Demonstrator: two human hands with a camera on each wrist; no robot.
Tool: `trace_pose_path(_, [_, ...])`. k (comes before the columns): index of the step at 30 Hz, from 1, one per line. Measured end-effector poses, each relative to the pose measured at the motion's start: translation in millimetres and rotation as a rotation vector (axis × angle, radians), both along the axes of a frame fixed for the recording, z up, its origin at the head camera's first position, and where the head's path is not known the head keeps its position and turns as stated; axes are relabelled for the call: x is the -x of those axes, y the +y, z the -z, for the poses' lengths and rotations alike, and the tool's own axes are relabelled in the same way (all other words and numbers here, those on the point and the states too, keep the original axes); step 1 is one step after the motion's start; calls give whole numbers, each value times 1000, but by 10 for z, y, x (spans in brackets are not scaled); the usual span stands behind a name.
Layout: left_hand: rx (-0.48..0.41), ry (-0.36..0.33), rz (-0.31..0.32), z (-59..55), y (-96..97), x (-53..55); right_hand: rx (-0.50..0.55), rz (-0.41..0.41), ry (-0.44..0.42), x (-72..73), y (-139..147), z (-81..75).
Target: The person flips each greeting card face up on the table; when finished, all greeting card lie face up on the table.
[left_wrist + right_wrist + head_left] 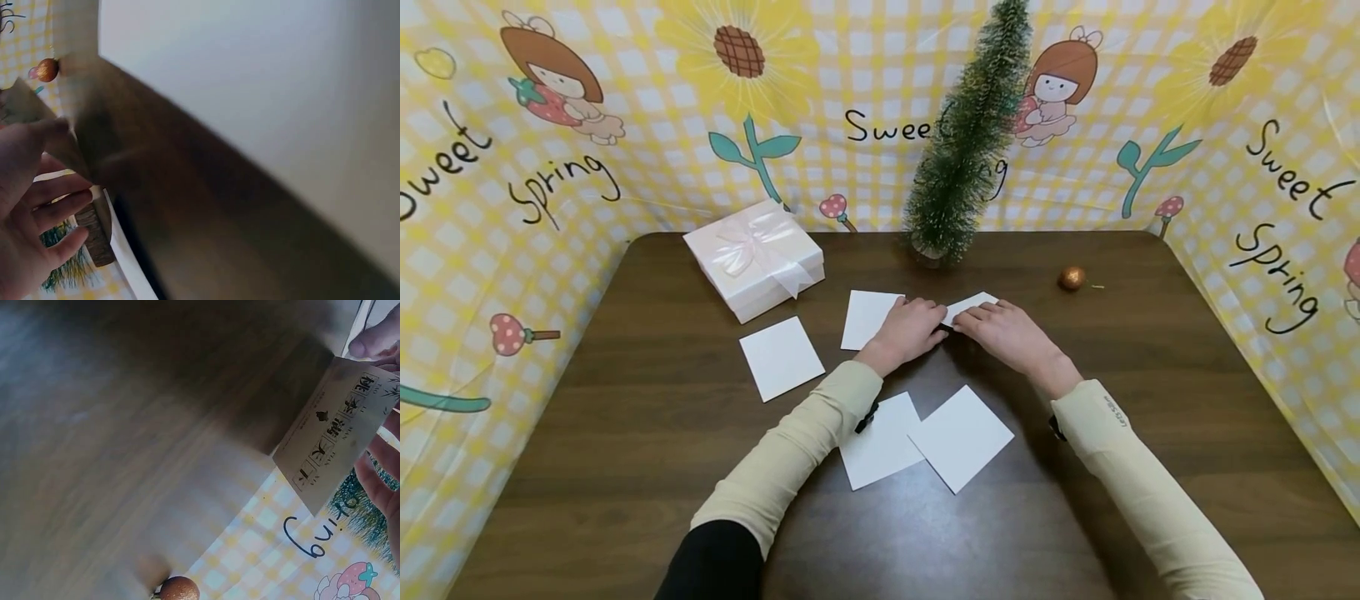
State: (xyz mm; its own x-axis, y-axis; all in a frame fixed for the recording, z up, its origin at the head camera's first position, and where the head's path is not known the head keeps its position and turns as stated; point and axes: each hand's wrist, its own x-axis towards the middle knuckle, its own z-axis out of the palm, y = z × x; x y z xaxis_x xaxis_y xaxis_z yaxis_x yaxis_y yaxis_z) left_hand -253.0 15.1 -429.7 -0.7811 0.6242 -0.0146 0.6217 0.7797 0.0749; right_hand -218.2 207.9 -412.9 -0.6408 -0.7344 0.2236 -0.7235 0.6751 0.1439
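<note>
While a yellow-checked cloth (842, 83) lettered "Sweet Spring" walls in the far side and both flanks, a brown table (625, 400) spreads within it, clock readings being taken from where the hands meet, with 12 at the far edge. Pale and long, the left sleeve (797, 446) reaches in from 8 o'clock and the right sleeve (1138, 483) from 4. A bristly green tree (958, 158) leans at 12 o'clock, blocking part of the lettering behind it, and a white gift box (756, 262) tied with a bow sits near 10. Both hands are gripping one white card (962, 306): the left hand (906, 329) pinches its 8 o'clock end between thumb and fingers, and the right hand (1006, 335) holds it with curled fingers, hiding its near side. That card lies between the hands, just this side of the tree, tilted so that black characters on its underside show in the right wrist view; whether an edge touches the table I cannot tell. At 9 o'clock lie a near card (867, 317), partly covered by the left hand, and an outer card (782, 360). At 7 a lower card (887, 442) is cut off by the left sleeve and overlapped by a top card (962, 437) at 6. Smallest, a copper ball (1072, 277) rests between 2 and 3 o'clock
</note>
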Motion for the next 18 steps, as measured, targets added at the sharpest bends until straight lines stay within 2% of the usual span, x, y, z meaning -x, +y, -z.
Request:
trace_pose_path(6, [-61,80,-22,7,28,-4,121,18,39,39,-37,-30])
trace_pose_path(11, [-112,53,-42,-53,2,-9,244,56,-46,81,-15,-114])
trace_pose_path(14, [-135,34,-46,-101,-30,-9,276,75,-90,104,28,-168])
trace_pose_path(18, [-163,19,-35,-162,-81,-9,303,80,-108,129,77,-205])
